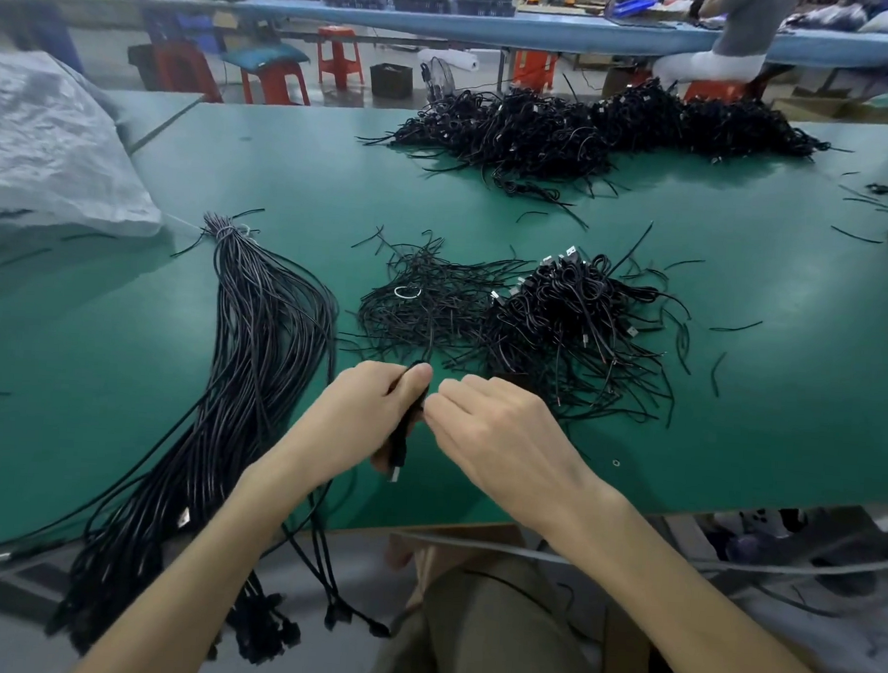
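My left hand (363,414) grips a folded black cable (405,432) over the near part of the green table (762,404); a metal plug end sticks out below the hand. My right hand (488,431) is right beside it, its fingertips pinching at the cable or a thin tie. A loose heap of thin black twist ties (423,309) lies just beyond the hands. To its right sits a pile of coiled short cables with plugs (576,317).
A long tied bundle of black cables (255,357) runs down the left and hangs over the table's front edge. A big cable heap (597,128) fills the far side. A grey plastic sack (45,150) sits at left. A person sits at the back right.
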Demonstrator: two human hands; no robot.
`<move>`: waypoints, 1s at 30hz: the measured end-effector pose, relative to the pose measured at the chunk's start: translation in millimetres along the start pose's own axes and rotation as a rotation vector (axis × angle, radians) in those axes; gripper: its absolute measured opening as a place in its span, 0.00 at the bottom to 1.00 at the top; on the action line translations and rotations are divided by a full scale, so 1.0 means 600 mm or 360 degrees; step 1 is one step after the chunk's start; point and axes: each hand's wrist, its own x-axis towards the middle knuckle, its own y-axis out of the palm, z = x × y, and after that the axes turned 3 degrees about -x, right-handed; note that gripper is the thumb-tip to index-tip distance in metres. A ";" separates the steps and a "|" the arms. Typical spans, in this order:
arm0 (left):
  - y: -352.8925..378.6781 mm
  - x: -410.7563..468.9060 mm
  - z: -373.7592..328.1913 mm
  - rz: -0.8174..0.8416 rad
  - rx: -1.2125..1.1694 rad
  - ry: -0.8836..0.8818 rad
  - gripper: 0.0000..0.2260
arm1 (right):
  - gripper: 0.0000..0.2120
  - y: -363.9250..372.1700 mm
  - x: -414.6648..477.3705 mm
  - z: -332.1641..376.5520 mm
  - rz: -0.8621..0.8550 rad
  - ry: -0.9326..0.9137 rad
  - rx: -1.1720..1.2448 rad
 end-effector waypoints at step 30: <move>-0.027 -0.012 0.076 -0.0175 0.0996 -0.0494 0.15 | 0.12 0.055 0.025 -0.200 0.0198 0.1564 -0.0081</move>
